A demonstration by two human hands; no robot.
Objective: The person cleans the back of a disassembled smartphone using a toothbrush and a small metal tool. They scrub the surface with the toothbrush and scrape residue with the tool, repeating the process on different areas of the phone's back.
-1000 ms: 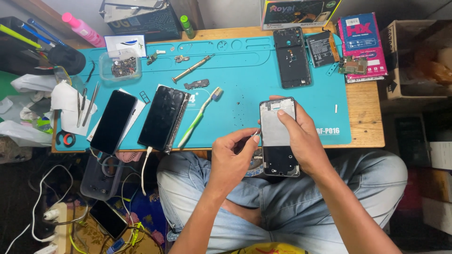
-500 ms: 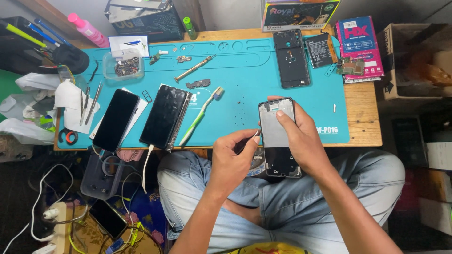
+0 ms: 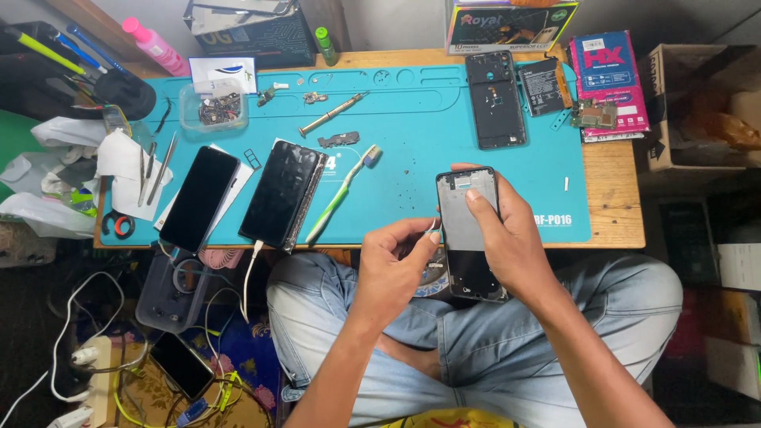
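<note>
Phone frame [image 3: 468, 230] in right hand [image 3: 511, 246]; left hand [image 3: 392, 265] fingers hide edge.

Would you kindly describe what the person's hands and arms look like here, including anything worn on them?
Both forearms are bare, with no sleeves in view. The left hand and right hand wear no gloves, rings, watch or bands that I can see. The fingers are bare, with short nails.

Two phones [image 3: 200, 198] [image 3: 283, 194], one toothbrush [image 3: 342, 192], one opened phone frame [image 3: 469, 234].
</note>
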